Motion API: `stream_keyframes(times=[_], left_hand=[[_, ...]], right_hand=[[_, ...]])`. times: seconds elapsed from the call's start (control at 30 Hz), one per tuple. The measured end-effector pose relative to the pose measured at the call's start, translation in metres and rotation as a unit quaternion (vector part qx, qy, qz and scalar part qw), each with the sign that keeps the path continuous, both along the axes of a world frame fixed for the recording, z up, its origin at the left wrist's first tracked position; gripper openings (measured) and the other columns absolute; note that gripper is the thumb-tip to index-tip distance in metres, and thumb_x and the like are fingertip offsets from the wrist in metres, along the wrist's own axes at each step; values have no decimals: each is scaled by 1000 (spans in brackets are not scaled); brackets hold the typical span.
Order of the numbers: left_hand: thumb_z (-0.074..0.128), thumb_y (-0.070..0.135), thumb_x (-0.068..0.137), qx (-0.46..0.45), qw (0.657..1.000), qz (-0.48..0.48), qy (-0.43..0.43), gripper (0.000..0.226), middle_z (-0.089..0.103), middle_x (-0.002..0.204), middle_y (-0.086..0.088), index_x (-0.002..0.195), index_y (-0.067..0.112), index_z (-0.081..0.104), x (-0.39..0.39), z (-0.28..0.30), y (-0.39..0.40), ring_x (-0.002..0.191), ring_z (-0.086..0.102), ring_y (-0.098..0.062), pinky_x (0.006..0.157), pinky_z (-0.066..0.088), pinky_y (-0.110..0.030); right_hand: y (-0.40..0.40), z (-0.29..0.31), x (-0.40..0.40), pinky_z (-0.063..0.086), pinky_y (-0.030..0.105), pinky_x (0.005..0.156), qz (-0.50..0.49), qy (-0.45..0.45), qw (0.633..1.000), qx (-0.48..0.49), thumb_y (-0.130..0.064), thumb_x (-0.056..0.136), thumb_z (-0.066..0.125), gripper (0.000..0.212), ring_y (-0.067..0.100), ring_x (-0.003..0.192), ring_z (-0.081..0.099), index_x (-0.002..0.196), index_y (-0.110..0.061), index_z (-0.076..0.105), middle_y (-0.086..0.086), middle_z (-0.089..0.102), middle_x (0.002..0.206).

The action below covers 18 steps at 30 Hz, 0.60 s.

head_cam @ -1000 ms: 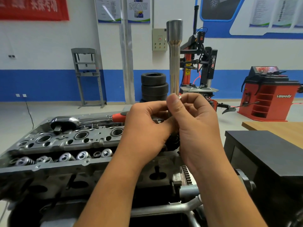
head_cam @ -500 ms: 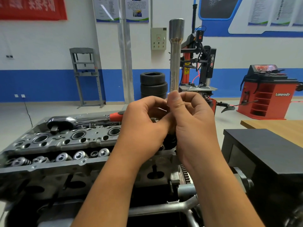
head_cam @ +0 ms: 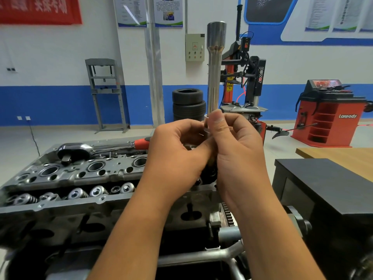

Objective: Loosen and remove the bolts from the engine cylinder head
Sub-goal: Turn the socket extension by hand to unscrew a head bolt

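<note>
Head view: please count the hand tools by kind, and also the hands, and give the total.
ratchet wrench: 1
long socket: 1
hands: 2, left hand and right hand
Total: 4

Long steel socket extension (head_cam: 214, 77) stood upright, wider socket end on top, its lower end hidden between both hands just above the right end of the cylinder head (head_cam: 84, 174). Head was grey cast metal on a stand, top face up, with a row of round bores and a row of valve springs along the near side. Red-handled chrome ratchet (head_cam: 96, 148) lay flat along its far edge, drive end pointing left.
</note>
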<state>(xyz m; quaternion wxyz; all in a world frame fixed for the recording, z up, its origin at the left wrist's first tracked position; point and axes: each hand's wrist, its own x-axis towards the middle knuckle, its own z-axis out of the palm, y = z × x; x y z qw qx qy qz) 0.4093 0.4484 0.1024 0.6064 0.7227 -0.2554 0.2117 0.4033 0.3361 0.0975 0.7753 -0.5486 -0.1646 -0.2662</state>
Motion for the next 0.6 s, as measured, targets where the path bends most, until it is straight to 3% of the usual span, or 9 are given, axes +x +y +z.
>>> stream_keyframes(times=[0.07,0.17,0.3,0.37,0.5,0.6], left_hand=[[71,19,98,-9,999,-36,9,14,79,86,7,107,24,79,-2,1,0,65,70,-4,56,53,-18],[68,16,100,-16,998,-51,22,15,79,87,5,109,21,79,-3,3,1,57,66,0,52,48,-12],[79,23,88,0,1000,-3,13,13,80,90,8,102,24,77,-1,2,0,79,75,-5,67,62,-22],[82,24,85,1,1000,10,12,16,79,90,9,100,25,76,0,2,0,86,77,-7,75,64,-26],[73,21,96,-6,999,-38,18,14,79,89,8,107,26,79,-4,3,1,66,71,-3,55,53,-17],[69,17,99,-15,998,-52,22,14,79,87,6,106,25,79,-5,4,1,58,66,0,51,49,-12]], right_hand=[[-1,0,-1,61,60,67,10,2,1000,-2,-51,88,66,35,38,82,72,89,-16,69,20,71,91],[-2,2,0,59,65,73,25,11,1000,12,-54,87,64,38,40,88,72,88,-17,72,18,73,94],[-1,2,1,60,52,80,7,19,1000,14,-50,81,75,26,25,82,69,82,-24,69,6,70,86],[-1,1,2,61,56,81,-2,12,1000,7,-50,80,75,27,28,83,70,82,-25,68,9,71,87],[-2,1,0,60,66,73,24,8,1000,6,-60,81,68,42,44,92,73,88,-19,70,23,71,96],[-3,1,1,61,54,64,34,13,999,16,-57,85,62,41,38,82,72,88,-17,71,20,70,89]])
